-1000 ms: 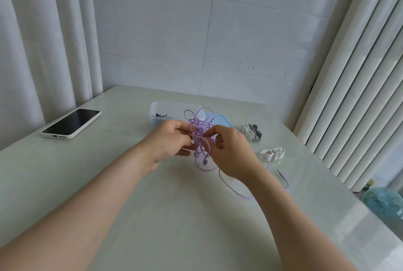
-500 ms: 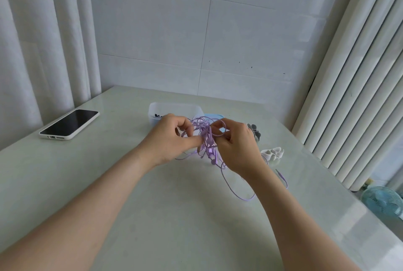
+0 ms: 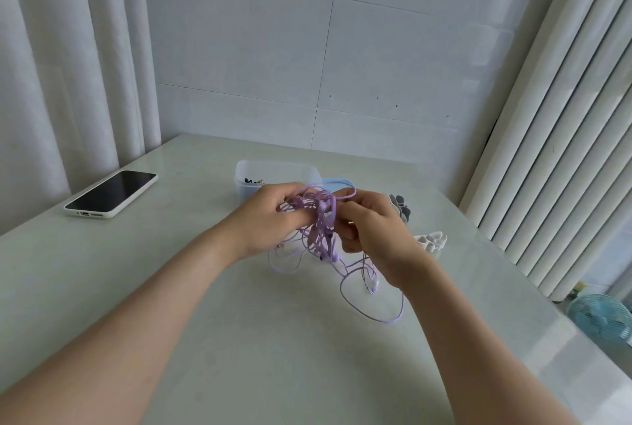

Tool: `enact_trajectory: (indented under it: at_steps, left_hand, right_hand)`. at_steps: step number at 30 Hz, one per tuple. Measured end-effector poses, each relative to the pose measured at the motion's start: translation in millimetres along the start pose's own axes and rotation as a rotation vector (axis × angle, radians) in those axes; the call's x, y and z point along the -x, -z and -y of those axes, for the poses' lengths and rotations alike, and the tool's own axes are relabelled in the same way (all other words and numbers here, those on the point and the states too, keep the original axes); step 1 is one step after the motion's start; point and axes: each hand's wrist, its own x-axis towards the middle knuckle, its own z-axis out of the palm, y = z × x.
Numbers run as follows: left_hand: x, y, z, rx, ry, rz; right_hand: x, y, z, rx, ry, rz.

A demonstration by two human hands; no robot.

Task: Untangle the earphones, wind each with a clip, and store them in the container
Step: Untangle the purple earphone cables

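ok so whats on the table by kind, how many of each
phone: 1
clear container: 1
blue lid: 1
purple earphone tangle: 1
grey clip pile: 1
white clip pile: 1
total: 6

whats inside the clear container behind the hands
The clear container shows a few small dark items in its left corner, too small to identify. The left hand and purple earphones cover its near right part.

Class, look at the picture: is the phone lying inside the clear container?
No: the phone lies screen-up on the table, apart from the container and to its left.
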Motion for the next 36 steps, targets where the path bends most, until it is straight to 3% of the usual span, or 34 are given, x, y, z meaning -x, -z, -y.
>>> enact_trajectory:
  at_steps: [2, 5, 15, 26, 31, 33, 36]
  left_hand:
    - [3, 0, -3, -0.025, -0.003, 0.058]
    - [3, 0, -4, -0.08, 0.02, -0.056]
    - [5, 8, -10, 0.251, 0.026, -0.11]
    - [4, 8, -10, 0.235, 0.047, -0.16]
    - [-2, 11, -2, 0.106, 0.199, -0.203]
    - [-4, 11, 0, -0.013, 0.304, -0.364]
    - [-2, 10, 1, -0.451, 0.381, -0.632]
  right_hand:
    - [1, 1, 2, -0.011, 0.013, -0.039]
    - [3, 3, 3, -0.045, -0.001, -0.042]
    - [4, 6, 7, -0.025, 0.015, 0.019]
    - [4, 7, 5, -0.078, 0.022, 0.117]
    - [3, 6, 2, -0.009, -0.008, 0.111]
    - [1, 7, 0, 0.028, 0.0, 0.084]
    - [0, 9, -3, 0.035, 0.013, 0.08]
